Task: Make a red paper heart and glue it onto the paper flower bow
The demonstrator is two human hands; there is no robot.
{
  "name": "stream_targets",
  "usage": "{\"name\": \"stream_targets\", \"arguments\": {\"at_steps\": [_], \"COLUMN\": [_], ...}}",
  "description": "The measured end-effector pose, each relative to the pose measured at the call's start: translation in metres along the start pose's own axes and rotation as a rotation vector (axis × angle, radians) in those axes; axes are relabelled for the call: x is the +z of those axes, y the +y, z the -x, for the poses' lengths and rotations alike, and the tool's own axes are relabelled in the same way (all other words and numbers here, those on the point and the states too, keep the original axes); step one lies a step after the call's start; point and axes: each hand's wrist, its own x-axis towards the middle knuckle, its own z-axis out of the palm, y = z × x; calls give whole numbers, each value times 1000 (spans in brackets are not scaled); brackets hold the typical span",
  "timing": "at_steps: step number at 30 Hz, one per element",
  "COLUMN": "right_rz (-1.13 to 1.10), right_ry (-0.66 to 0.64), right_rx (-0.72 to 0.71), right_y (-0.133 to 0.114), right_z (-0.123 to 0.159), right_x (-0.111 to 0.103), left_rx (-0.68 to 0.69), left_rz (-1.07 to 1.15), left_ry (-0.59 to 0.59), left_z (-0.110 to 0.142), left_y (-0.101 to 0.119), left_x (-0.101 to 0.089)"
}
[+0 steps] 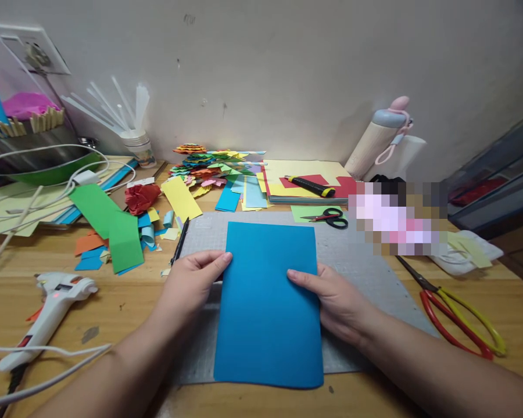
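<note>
Blue paper (268,307), plain, rectangular, upright lengthwise, bottom edge slightly wavy, held above a grey mat (366,278)

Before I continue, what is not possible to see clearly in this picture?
All in the head view:
Fingertips of the left hand and right hand, except thumbs: hidden by the blue sheet.
Objects under the pixel patch at right: blurred by it.
Pot: cut off by the left edge.
Black cord: cut off by the bottom edge.
</note>
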Motion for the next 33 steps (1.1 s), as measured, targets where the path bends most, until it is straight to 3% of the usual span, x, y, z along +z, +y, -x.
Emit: {"name": "stream_targets", "arguments": {"at_steps": [6,15,22,33], "right_rz": [-40,30,56,52], "right_ry": [11,25,92,75], "right_rx": [-27,-23,-26,-24], "right_y": [-1,-3,-1,-2], "right_z": [-1,6,9,6], "right_x": [-1,4,7,5], "left_rx": [18,72,87,97], "left_rz": [-65,58,38,-42], "left_ry": [24,-161,-106,-63], "left_z": [8,10,14,14], "left_y": [2,-1,4,3], "left_x": [4,4,5,4]}}
